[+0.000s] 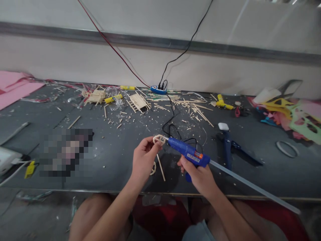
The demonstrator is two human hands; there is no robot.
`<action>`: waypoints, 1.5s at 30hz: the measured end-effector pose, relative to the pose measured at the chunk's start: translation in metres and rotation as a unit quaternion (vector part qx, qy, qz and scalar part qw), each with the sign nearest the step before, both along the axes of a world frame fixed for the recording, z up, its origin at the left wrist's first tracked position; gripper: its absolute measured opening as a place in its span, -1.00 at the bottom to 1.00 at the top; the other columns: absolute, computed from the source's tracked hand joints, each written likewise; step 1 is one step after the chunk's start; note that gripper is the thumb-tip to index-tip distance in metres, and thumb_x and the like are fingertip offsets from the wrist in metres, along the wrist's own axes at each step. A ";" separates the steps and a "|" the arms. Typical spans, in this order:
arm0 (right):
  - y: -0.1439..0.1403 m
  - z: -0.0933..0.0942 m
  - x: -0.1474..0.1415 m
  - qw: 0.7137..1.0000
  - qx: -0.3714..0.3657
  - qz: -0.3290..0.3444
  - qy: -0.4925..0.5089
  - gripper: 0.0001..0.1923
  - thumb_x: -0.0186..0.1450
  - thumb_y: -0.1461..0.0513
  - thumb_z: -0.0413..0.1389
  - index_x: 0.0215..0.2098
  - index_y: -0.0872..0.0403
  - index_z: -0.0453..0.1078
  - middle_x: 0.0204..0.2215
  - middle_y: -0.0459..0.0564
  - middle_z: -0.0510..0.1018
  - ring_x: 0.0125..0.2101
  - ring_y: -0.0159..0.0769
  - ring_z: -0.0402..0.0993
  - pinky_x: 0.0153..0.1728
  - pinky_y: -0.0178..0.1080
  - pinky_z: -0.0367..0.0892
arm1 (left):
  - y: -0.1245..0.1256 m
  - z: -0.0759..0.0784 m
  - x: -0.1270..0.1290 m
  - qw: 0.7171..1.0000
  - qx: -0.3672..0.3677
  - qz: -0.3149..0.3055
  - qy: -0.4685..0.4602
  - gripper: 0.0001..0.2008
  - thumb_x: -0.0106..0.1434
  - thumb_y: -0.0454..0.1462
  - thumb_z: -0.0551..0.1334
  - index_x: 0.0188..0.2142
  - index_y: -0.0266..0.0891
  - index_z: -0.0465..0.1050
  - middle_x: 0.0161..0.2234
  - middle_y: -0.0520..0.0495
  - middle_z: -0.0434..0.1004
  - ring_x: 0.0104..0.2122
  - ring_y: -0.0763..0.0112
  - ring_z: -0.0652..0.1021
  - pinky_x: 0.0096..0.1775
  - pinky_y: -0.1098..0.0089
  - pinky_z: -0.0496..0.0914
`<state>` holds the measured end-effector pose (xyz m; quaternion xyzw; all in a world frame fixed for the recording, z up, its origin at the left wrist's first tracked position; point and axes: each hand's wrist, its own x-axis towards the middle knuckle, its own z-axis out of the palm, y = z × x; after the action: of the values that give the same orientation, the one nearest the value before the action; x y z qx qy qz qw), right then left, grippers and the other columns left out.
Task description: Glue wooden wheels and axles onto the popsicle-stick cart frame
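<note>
While left hand (143, 158) pinches wooden wheel (157, 139), right hand (198, 174) grips glue gun (188, 152) touching it

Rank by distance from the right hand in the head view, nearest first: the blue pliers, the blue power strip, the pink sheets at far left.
From the right hand:
1. Blue pliers, just to its right.
2. Blue power strip, at the table's back edge.
3. Pink sheets, far left corner.

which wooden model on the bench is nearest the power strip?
The flat ladder-like frame, just left of the power strip; the boxier model sits further left.
</note>
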<state>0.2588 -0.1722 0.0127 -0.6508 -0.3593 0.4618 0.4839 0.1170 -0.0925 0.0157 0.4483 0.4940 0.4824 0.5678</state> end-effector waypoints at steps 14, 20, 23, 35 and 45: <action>0.002 -0.004 -0.004 1.000 -0.002 -0.016 0.008 -0.71 0.05 0.02 0.16 -0.50 0.09 0.36 -0.69 -0.15 0.34 -0.65 -0.39 0.24 -0.53 -0.28 0.25 | -0.001 0.000 -0.001 1.000 0.007 -0.008 -0.005 -0.80 0.07 -0.23 0.28 -0.31 -0.28 0.40 -0.43 0.02 0.46 -0.45 0.49 0.45 -0.30 0.46 0.36; 0.002 0.003 -0.002 0.999 -0.017 -0.014 -0.044 -0.87 0.02 0.16 0.15 -0.51 0.06 0.38 -0.70 -0.17 0.36 -0.64 -0.37 0.30 -0.48 -0.29 0.28 | 0.000 -0.001 -0.001 1.000 0.006 -0.004 -0.003 -0.80 0.05 -0.23 0.29 -0.32 -0.27 0.40 -0.46 0.03 0.46 -0.45 0.48 0.46 -0.30 0.45 0.35; 0.003 0.002 -0.001 0.999 -0.025 -0.001 -0.043 -0.88 0.01 0.17 0.15 -0.52 0.05 0.38 -0.69 -0.16 0.38 -0.63 -0.36 0.31 -0.51 -0.30 0.29 | 0.000 -0.003 -0.001 1.000 0.009 -0.006 -0.011 -0.79 0.05 -0.22 0.29 -0.32 -0.26 0.40 -0.44 0.03 0.48 -0.44 0.48 0.47 -0.29 0.45 0.35; 0.002 -0.002 -0.001 1.000 -0.022 0.007 -0.018 -0.90 0.04 0.19 0.12 -0.51 0.07 0.34 -0.70 -0.17 0.34 -0.64 -0.37 0.28 -0.50 -0.30 0.28 | -0.001 0.000 -0.001 1.000 0.007 -0.003 0.001 -0.79 0.04 -0.22 0.29 -0.33 -0.26 0.40 -0.44 0.03 0.48 -0.44 0.48 0.47 -0.30 0.46 0.36; 0.002 -0.002 0.000 0.999 -0.036 0.001 -0.010 -0.89 0.02 0.18 0.12 -0.51 0.06 0.37 -0.70 -0.17 0.36 -0.62 -0.35 0.31 -0.49 -0.29 0.29 | -0.002 0.002 -0.001 1.000 0.006 -0.003 -0.006 -0.80 0.03 -0.23 0.30 -0.34 -0.26 0.41 -0.45 0.03 0.49 -0.45 0.48 0.47 -0.32 0.47 0.36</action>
<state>0.2587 -0.1702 0.0104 -0.6720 -0.3485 0.4681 0.4559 0.1163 -0.0942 0.0177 0.4500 0.4860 0.4861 0.5700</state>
